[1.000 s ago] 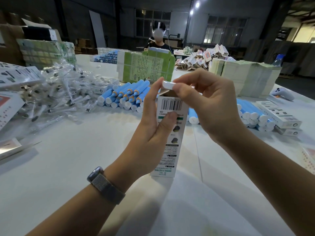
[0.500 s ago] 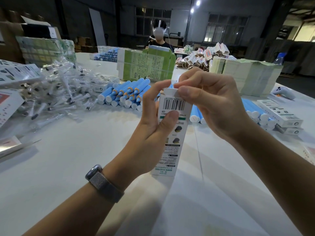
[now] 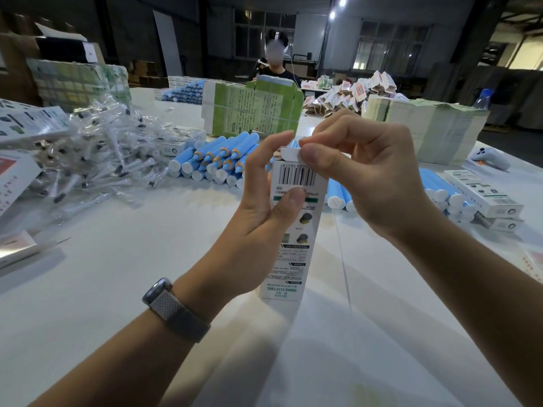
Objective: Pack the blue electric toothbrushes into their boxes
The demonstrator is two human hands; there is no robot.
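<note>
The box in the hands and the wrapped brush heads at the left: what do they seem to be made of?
The box looks like thin printed cardboard, lightly glossy: crisp folded edges, a bent flap. The brush-head wrappers appear to be clear plastic film: they glint and crinkle.

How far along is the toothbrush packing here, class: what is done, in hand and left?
Done: two closed boxes lie at the right. In hand: the left hand holds an upright box on the table, while the right hand pinches its top flap. Left: piles of loose blue toothbrushes wait unboxed.
</note>
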